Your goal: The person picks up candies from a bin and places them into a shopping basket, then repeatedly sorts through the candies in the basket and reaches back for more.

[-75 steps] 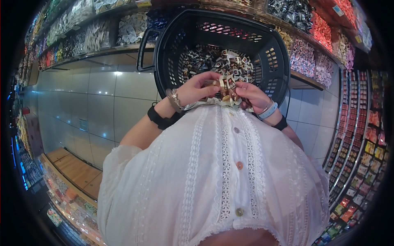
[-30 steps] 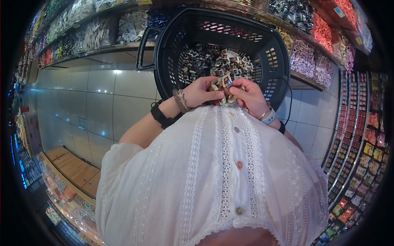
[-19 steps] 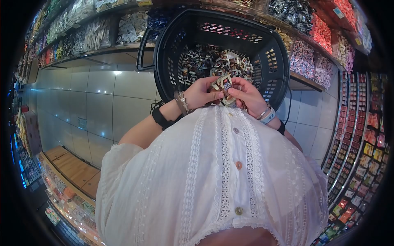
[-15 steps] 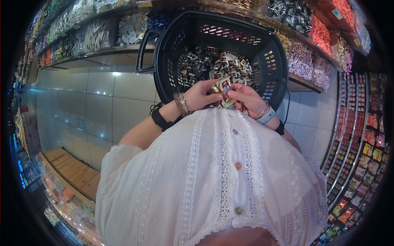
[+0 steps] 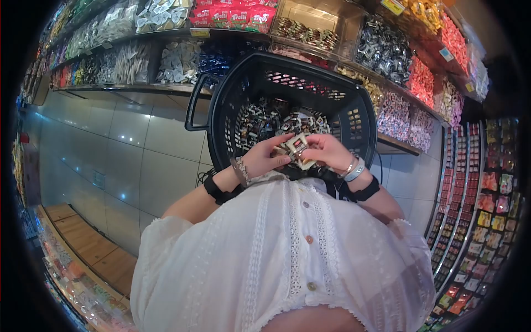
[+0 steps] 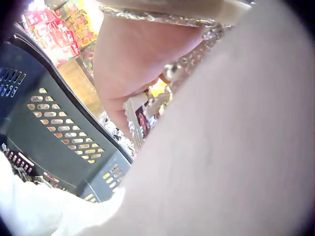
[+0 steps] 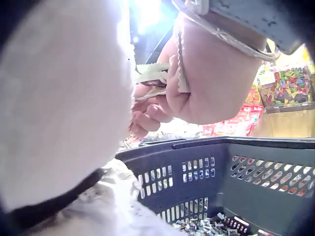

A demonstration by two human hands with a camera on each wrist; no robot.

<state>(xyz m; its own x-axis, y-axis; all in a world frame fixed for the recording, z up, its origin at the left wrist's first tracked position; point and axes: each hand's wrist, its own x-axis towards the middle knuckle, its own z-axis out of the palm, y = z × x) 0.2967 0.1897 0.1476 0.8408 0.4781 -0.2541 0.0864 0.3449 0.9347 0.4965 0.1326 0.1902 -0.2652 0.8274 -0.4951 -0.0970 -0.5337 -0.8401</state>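
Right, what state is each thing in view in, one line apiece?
Person's left hand: gripping.
Person's right hand: pinching.
Cream and brown packets in both hands: held, seals unclear.
Black plastic shopping basket: open-topped, partly filled.
Small wrapped packets inside it: loose, heaped.
Clear plastic shelf bin: partly filled.

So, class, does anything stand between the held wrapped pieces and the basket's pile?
Nothing visible does. The left hand and right hand hold the wrapped pieces at the near side of the basket; the middle of its near rim is hidden, so I can't exclude that.

Washed-out glare in wrist views, fisheye edges
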